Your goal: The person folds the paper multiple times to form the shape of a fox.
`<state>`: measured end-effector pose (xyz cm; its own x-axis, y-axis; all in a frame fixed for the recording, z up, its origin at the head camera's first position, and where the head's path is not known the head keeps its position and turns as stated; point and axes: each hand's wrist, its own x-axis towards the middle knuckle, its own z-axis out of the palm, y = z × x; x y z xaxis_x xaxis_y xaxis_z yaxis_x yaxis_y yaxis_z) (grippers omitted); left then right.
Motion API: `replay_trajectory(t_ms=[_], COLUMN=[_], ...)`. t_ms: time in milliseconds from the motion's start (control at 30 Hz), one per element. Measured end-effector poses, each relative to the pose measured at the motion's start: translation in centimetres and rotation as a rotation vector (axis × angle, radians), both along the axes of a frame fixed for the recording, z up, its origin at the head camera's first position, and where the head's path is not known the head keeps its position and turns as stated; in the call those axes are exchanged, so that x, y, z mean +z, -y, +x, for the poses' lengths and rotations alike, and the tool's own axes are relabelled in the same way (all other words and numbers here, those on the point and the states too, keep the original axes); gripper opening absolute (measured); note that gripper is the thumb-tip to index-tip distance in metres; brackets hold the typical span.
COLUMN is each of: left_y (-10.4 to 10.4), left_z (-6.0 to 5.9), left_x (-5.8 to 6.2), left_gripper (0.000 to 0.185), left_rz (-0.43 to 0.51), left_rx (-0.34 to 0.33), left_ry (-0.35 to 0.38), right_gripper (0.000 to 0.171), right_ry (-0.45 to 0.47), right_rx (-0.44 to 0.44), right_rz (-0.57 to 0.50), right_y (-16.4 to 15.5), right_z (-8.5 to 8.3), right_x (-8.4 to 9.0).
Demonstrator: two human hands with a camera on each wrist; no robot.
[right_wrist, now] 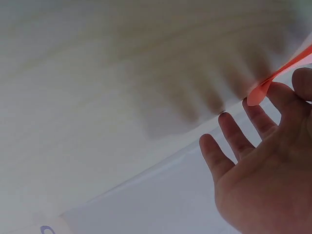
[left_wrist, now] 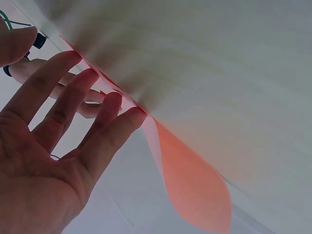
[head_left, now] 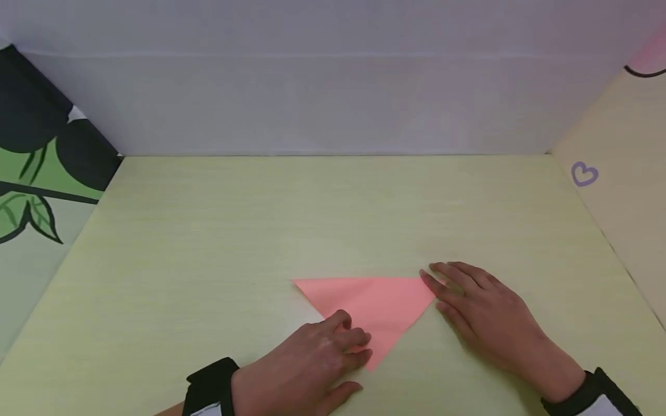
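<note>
A pink paper triangle lies flat on the pale counter, point toward the person. The left hand presses its lower left edge with loosely bent fingers, hiding that part; the left wrist view shows the fingertips under the lifted paper. The right hand, fingers straight, touches the right corner; its wrist view shows only that paper tip.

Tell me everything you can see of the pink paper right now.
The pink paper is a thin sheet folded into a triangle, its long edge away from the person and its point toward them, with a faint centre crease. It lies flat on the pale wooden table. The left hand presses its near-left edge; the right hand touches its right corner.
</note>
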<state>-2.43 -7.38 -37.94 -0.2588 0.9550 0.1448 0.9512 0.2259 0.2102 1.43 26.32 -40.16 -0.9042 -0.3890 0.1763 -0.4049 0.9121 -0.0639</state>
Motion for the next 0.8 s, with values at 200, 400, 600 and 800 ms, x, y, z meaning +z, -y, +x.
replay_trajectory(t_ms=[200,400,600,800], left_y=[0.2,0.4,0.7,0.1], left_z=[0.1,0.1,0.2,0.0], left_x=[-0.1,-0.3,-0.2,-0.3], left_gripper=[0.019,0.023,0.026,0.022], left_rz=[0.022,0.03,0.02,0.033], left_rx=[-0.004,0.0,0.01,-0.016], left_ry=[0.012,-0.005,-0.023,-0.043], right_gripper=[0.055,0.056,0.054,0.055], right_ry=[0.019,0.01,-0.042,-0.022], right_rx=[-0.027,-0.041,-0.039,-0.043], right_rz=[0.01,0.005,-0.01,-0.014], right_y=[-1.2,-1.8,-2.3,-2.5], right_z=[0.6,1.0,1.1,1.4], right_x=[0.1,0.0,-0.2,0.1])
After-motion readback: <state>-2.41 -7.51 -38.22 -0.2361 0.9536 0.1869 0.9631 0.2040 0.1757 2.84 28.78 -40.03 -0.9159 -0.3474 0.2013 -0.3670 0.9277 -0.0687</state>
